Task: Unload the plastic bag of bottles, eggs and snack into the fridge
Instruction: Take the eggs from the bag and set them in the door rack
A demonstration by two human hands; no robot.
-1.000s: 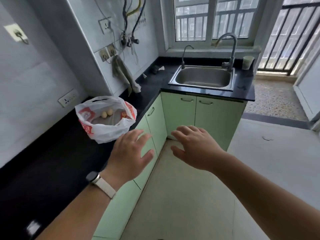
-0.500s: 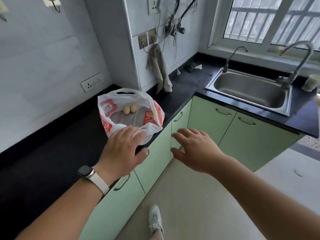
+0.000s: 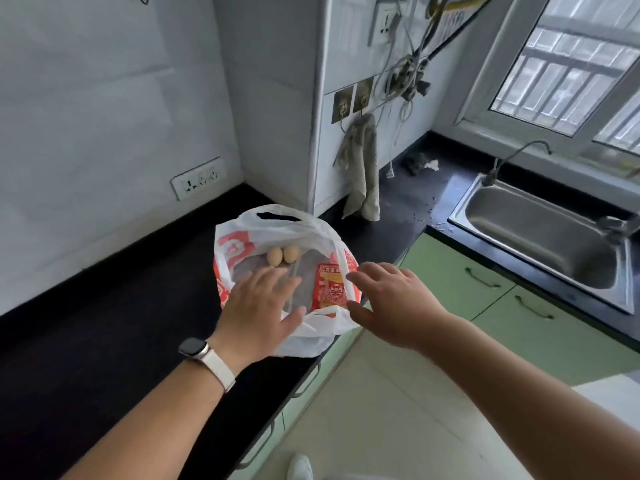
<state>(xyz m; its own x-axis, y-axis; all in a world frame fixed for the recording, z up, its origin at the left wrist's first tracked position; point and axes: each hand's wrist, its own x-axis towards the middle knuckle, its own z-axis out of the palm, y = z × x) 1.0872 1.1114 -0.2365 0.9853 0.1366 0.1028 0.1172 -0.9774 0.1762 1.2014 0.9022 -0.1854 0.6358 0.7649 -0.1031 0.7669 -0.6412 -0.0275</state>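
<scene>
Your left grip (image 3: 258,306) is spread flat, fingers apart, nothing in it. It hangs over the near half of the open plastic bag (image 3: 304,341), fingertips just short of the two eggs (image 3: 274,255). Can't tell if the palm touches the film. Your right grip (image 3: 391,299) is spread too and empty, w/ fingertips at the bag's right rim, just beside the snack packet (image 3: 330,289).

The bag sits on the black desk (image 3: 104,323), right at the front edge, mouth gaping up. It's thin, soft film w/ no stiffness, so it'll prob. sag or slide if you tug one side; pin the rim w/ one grip while the other digs in.

Eggs lie loose at the far side, touching each other. They're fragile and will roll, so cup each round its middle w/ a light squeeze. They're prob. best taken before anything heavy shifts.

The greyish clear shapes mid-bag are prob. the bottles (image 3: 308,268); number unclear. Expect them to be the heaviest and smooth, maybe slick, so wrap the whole grip round the body. The snack packet should be light and crinkly; pinch its top edge.

Lifting the lot by the handle hole (image 3: 277,216) risks the eggs knocking against the bottles.

No fridge in view. The steel sink (image 3: 540,233) is well apart on the right, and a grey cloth (image 3: 360,168) hangs on the wall behind the bag.
</scene>
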